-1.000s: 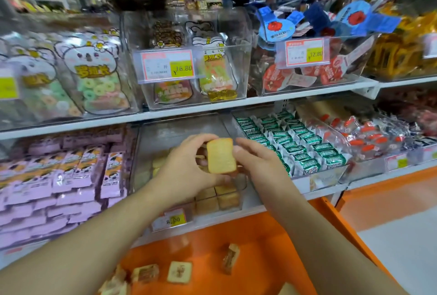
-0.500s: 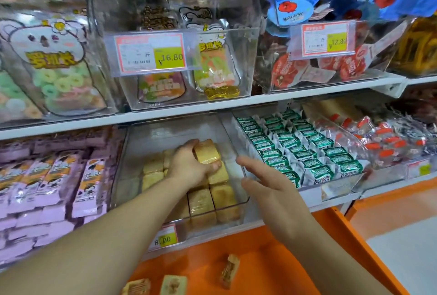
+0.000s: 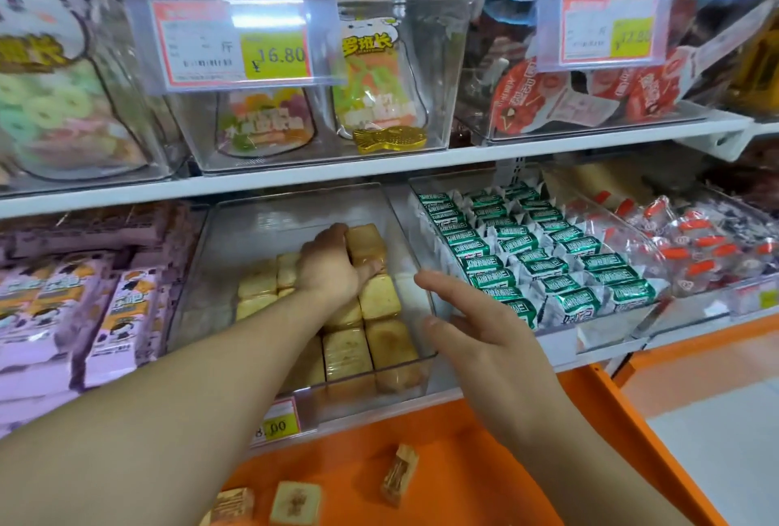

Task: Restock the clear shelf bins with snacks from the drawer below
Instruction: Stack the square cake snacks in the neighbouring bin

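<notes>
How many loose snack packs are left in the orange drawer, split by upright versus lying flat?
Standing on edge: 1, a pack near the drawer middle.
Lying flat: 2, one pack and another at the frame's bottom edge, partly cut off.
Total in view: 3. More may lie below the frame.

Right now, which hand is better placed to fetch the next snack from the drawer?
Right. The right hand is open and empty at the bin's front edge, above the orange drawer; the left hand is deep inside the bin, gripping a snack.
</notes>
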The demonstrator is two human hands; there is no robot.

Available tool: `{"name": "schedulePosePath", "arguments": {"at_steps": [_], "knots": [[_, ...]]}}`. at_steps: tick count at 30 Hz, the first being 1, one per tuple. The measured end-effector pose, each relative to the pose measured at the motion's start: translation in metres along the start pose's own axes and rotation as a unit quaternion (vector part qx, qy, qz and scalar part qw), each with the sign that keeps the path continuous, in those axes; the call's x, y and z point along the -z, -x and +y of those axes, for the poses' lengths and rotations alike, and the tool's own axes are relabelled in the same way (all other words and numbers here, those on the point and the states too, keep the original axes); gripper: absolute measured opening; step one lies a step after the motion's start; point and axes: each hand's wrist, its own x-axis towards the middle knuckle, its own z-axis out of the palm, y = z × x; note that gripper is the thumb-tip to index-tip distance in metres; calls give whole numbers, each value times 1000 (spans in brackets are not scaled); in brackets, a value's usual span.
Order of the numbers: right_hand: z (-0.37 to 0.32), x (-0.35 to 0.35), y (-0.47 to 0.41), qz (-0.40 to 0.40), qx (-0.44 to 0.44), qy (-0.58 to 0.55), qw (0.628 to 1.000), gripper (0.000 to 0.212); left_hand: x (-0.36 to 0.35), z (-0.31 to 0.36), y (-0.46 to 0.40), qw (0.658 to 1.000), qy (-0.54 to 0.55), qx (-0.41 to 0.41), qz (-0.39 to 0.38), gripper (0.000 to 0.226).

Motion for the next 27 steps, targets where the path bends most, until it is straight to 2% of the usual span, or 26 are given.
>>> {"name": "schedulePosePath", "arguments": {"at_steps": [3,7,15,17,20,21,24,26,27], "knots": [[-3,1,2,-4,-5,1,1000,44,11,6,12,1000,-15,-7,-6,88],[-8,0,6,-10,-11,1,1000,48,26,15,41,999,22,-29,-6,70],[-23,12,43,-20,-18,93,995,45,74,27,138,991,80,-104,-15,64],[-25,18,58,-16,-23,106,994,38,83,28,170,989,85,-120,1,59],[-23,24,80,-17,-46,107,993,11,81,24,219,981,113,-160,10,49],[-18,24,86,-25,-54,111,992,10,75,19,236,977,124,-175,4,46],[12,17,99,-71,-95,200,973,16,37,-7,274,971,132,-191,-58,44],[43,11,102,-122,-127,292,940,7,6,-30,292,970,120,-161,-137,46],[61,8,102,-150,-144,336,919,11,-9,-40,299,968,111,-144,-175,48]]}}
